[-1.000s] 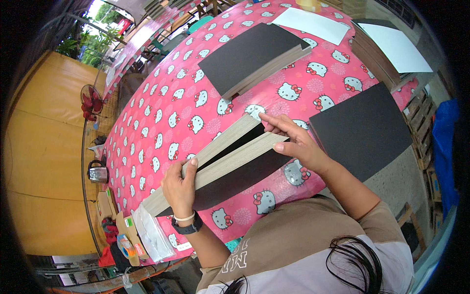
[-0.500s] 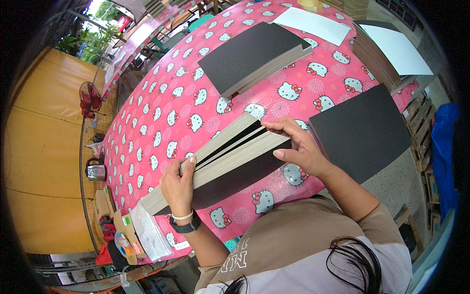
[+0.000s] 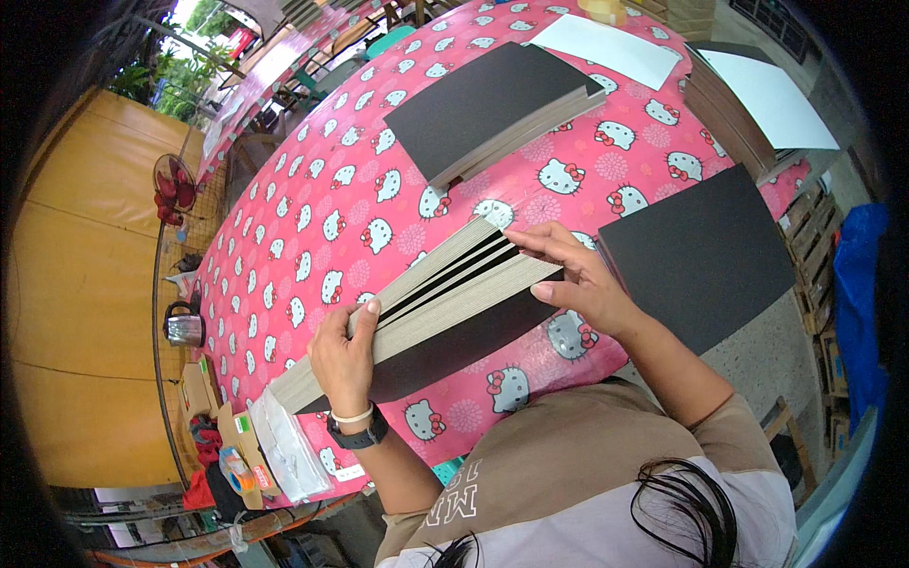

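Largest first: table under a pink cartoon-cat cloth [image 3: 352,204]. Far across it, a black-topped board pile [image 3: 492,109]; at the person's right, another black-topped pile [image 3: 701,256].

Working piece is the black-faced board stack [image 3: 464,331], on edge right in front of the person, near black face toward them, pale edges up, slanting from a white wrapped bundle [image 3: 289,450] up to the right. Can't tell if stack and bundle touch.

Left hand [image 3: 343,355]: thumb bent over the top edges mid-stack, grip closed; its other fingers are mostly hidden behind.

Right hand [image 3: 582,284]: part-open pinch on the near block's right end, thumb on the black face, fingertips at the split corners.

Change: one wide gap a second ago, then one thin batch standing in it; now more thin batches with narrow slits between. Looks to me like it's being fanned batch by batch, with the thick near block unsplit.
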`<state>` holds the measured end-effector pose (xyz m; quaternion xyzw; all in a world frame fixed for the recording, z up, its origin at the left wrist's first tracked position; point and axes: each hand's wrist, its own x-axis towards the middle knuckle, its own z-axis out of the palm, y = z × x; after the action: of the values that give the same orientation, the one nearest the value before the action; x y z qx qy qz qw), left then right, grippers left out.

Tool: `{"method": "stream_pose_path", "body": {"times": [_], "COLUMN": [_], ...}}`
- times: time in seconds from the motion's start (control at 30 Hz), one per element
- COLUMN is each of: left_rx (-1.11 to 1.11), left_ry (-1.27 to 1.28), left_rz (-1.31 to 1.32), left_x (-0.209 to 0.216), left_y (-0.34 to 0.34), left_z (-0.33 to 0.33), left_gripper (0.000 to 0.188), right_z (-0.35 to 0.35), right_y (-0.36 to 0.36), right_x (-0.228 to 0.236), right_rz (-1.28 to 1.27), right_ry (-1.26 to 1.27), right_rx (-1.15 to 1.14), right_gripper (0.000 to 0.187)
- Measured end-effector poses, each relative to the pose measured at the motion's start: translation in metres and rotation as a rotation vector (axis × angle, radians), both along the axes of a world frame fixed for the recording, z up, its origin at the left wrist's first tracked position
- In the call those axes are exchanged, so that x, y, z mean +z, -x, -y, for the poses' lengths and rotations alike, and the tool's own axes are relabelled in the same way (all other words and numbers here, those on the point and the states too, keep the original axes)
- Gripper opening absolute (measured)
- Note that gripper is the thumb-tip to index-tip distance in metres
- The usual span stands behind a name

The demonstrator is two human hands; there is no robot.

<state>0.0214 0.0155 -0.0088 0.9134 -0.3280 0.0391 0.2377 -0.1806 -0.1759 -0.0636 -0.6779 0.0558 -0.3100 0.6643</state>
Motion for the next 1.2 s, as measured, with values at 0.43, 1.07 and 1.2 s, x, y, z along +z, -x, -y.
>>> {"method": "stream_pose_path", "body": {"times": [0.43, 1.07, 1.2], "left_rx": [-0.547, -0.362, -0.397], "left_ry": [-0.049, -0.149, -0.103], "left_rz": [0.237, 0.162, 0.048], "left_x": [0.018, 0.001, -0.009], "left_y": [0.019, 0.027, 0.014], "left_z": [-0.021, -0.025, -0.022], "left_gripper": [0.079, 0.054, 0.053], "right_z": [0.058, 0.104, 0.069], "right_y": [-0.052, 0.172, 0.278], "right_x": [0.012, 0.025, -0.061], "right_rz": [-0.435, 0.246, 0.251], "right_ry": [0.181, -0.451, -0.753], "right_rx": [0.190, -0.955, -1.152], "right_gripper": [0.053, 0.035, 0.036]}}
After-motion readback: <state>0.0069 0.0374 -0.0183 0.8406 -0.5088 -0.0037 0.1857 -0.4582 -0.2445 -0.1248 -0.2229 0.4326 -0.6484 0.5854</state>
